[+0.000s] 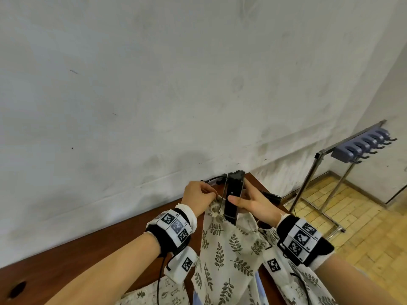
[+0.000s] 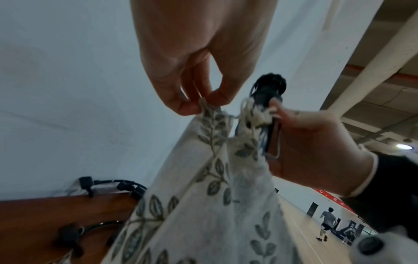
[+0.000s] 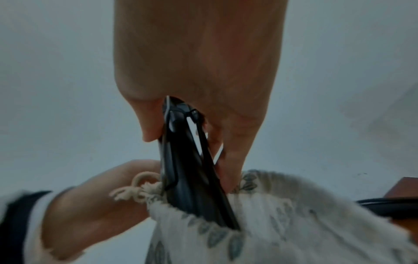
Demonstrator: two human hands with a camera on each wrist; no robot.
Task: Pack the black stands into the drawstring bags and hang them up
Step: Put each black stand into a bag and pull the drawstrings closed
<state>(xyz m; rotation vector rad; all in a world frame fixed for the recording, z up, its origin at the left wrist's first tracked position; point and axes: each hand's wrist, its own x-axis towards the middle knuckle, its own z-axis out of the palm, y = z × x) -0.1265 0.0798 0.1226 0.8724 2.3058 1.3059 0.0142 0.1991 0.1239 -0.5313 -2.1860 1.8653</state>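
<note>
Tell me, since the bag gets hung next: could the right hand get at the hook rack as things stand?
Probably not yet. The right hand grips the black stand, only partly inside the leaf-print bag, and the hook rack stands off to the right, beyond the table.

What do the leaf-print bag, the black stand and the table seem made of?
Leaf-print drawstring bag: woven cotton-like cloth, matte; it drapes and frays at the mouth.
Black stand: probably plastic, smooth with slight sheen, plus a thin metal-looking wire bail.
Table: reddish-brown wood or veneer, semi-gloss.

Black stand (image 1: pixel 231 194), cream leaf-print bag (image 1: pixel 229 256), reddish-brown table (image 1: pixel 88 245)
</note>
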